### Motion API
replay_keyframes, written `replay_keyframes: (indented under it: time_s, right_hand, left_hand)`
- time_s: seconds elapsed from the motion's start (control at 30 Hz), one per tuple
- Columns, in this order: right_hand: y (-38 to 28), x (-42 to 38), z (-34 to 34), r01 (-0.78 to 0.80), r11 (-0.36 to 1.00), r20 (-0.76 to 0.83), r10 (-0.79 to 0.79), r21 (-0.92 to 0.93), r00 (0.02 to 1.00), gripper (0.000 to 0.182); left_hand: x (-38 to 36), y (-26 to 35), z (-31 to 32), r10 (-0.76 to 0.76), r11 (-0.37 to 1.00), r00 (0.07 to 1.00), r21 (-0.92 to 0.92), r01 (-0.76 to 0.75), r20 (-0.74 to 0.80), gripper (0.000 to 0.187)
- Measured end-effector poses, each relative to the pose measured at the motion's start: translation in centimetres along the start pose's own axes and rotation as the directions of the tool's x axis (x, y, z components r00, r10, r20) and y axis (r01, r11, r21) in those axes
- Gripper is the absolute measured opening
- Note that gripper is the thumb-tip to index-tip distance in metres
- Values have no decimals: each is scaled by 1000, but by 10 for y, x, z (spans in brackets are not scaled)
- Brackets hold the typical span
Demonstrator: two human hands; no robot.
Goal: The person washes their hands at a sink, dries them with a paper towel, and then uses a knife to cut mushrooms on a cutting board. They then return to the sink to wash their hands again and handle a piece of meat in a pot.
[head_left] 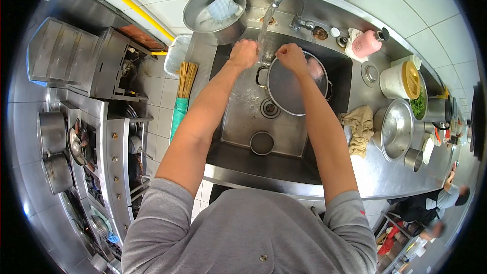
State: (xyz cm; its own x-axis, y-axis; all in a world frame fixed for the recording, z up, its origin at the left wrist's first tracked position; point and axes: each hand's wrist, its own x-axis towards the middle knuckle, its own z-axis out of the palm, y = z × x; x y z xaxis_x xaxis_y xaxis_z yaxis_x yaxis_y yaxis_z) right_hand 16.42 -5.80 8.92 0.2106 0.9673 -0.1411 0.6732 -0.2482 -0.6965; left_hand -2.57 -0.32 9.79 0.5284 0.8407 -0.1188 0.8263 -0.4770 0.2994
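Left hand [244, 54]: fingers curled into a loose fist beside the clear stream [262, 38]; whether its grip has hold of anything, I cannot tell
Right hand [292, 58]: fingers bent down over the pot's back rim; grip nearly closed, contents hidden
Pot [292, 113]: round metal, looped side handles, at the right rear of the sink, cloudy grey inside with a smooth pink piece [315, 69]
Sink [236, 139]: rectangular brushed steel, wet, with a ringed round drain [270, 107] and a small round cup [262, 143]
Tap [303, 23]: shiny chrome, arched, running
Bench [368, 180]: smooth steel, carrying a crumpled tan rag [358, 128] and shiny round bowl [396, 129]
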Motion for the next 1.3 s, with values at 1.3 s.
replay_keyframes:
  time_s: [1.3]
  right_hand:
    - [-54, -46, 85, -432, 373, 395, 176, 821, 902, 55]
  left_hand:
    - [-27, 2, 29, -121, 972, 979, 221, 83, 163, 86]
